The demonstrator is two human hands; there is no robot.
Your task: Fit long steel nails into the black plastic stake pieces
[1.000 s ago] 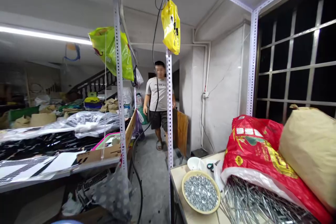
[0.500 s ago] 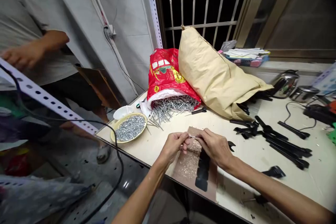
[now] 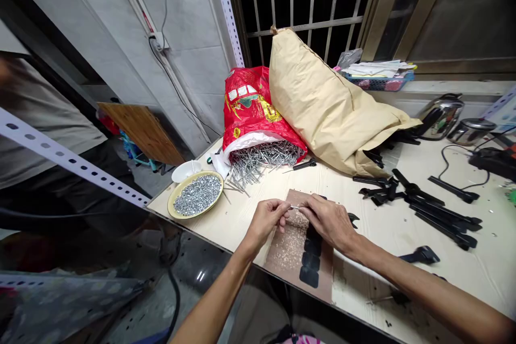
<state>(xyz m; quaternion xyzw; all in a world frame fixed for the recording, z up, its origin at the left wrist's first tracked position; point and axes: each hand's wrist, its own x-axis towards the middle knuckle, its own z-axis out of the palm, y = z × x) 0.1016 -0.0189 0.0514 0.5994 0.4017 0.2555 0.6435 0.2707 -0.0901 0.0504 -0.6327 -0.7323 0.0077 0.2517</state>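
Between my two hands, over the brown board [image 3: 278, 266], I'm holding a thin metal piece [image 3: 294, 207]. Left hand [image 3: 268, 220] is pinching one end between thumb and fingers, right hand [image 3: 328, 220] is pinching the other. Both grips are running narrow, tips closing on the metal; its ends are hiding in my fingers, so I can't tell its full shape. Hands are hovering close over the board; can't tell if any finger is touching it. Nearer me than the grip, black rounded squares [image 3: 309, 269] are lying in a column, pale crumbs [image 3: 291, 242] scattering left of them. Labels: beyond the grip and slightly left, the red bag [image 3: 252, 94] is showing yellow lettering and a white-and-green print, too small for reading. Metal rods [image 3: 258, 158] are spilling from its mouth toward me. Beside it, the beige sack [image 3: 322, 97] is leaning plain side out. Left of the grip, the yellow bowl [image 3: 171, 207] is holding small metal bits [image 3: 197, 195]. Well right, black parts [image 3: 439, 215] are lying in a loose pile.
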